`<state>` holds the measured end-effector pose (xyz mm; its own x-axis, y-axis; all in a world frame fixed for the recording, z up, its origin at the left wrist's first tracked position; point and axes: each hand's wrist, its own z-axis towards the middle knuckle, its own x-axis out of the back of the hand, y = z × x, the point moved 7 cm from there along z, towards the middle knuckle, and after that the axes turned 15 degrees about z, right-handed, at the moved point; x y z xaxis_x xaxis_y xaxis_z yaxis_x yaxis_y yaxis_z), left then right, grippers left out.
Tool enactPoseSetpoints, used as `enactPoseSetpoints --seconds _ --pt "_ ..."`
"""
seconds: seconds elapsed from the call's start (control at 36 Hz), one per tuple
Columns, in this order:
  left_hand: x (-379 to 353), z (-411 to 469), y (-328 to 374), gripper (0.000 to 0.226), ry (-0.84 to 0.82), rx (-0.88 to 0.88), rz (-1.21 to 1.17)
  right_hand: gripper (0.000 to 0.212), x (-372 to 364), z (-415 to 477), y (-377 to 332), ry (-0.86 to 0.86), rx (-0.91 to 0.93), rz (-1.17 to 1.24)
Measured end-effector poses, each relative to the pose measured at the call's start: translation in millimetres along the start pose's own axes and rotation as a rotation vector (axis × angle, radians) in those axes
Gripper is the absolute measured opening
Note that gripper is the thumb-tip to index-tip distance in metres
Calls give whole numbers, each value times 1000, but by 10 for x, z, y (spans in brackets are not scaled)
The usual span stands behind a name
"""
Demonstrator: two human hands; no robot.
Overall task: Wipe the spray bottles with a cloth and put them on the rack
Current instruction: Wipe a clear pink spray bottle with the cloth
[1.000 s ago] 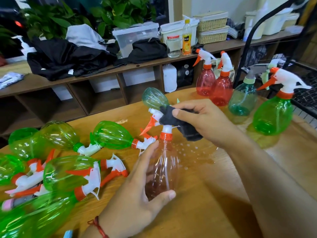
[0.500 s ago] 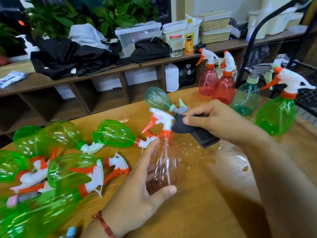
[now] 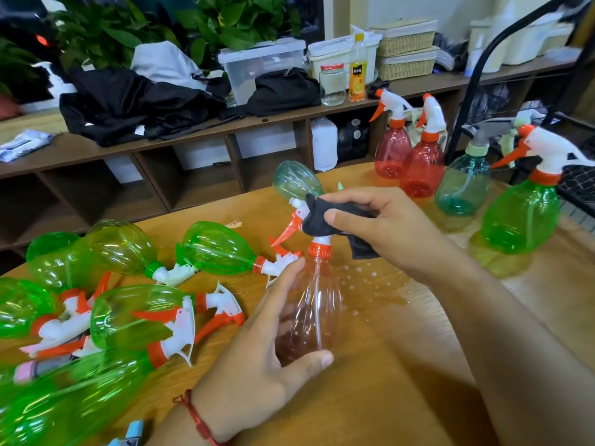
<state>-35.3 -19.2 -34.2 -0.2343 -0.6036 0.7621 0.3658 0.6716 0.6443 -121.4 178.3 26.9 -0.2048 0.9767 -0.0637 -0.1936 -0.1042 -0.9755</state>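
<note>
The left grip curls round the clear bottle, upright mid-tabletop. The right grip, pinching the cloth, has swung back from behind the trigger head onto its top. Wiping goes on; the rack past the right edge waits.

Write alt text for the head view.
The left hand grips an upright pink spray bottle at a wooden table while the right hand holds a dark cloth against its trigger head. Green bottles lie at left; four bottles stand at right.
</note>
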Motion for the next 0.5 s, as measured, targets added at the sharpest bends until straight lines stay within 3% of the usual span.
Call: enactPoseSetpoints --seconds 0.19,0.33,0.44,0.5 --pt "40 20 87 112 30 -6 168 19 26 8 47 89 -3 43" --pt "94 22 108 128 263 182 357 15 -29 -7 100 247 59 112" --pt "137 40 78 117 431 199 617 15 -83 -27 137 279 69 149" --pt "185 41 3 111 446 217 571 14 -120 -35 127 255 52 225"
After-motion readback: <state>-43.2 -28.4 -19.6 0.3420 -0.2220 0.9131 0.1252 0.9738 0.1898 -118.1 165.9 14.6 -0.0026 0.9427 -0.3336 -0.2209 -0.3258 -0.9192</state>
